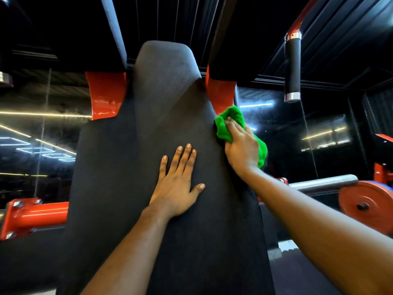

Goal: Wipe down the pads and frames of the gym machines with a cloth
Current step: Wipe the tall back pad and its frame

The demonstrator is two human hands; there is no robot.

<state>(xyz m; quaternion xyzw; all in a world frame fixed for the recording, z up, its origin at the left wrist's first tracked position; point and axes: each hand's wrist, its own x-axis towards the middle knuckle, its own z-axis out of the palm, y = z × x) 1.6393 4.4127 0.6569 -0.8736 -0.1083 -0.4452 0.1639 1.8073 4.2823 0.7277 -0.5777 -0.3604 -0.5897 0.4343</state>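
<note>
A tall black back pad (136,145) of a gym machine fills the middle of the view. My left hand (177,184) lies flat on its face, fingers straight and spread. My right hand (241,149) grips a bright green cloth (228,122) and presses it against the pad's right edge, just below a red frame bracket (221,94). Part of the cloth bulges out behind the hand. A second red bracket (106,94) flanks the pad on the left.
A black handle grip (293,67) with chrome ends hangs at the upper right. A red weight plate (368,206) sits on a steel bar (323,184) at the right. A red frame tube (36,216) with bolts runs at the lower left. Mirrors reflect strip lights.
</note>
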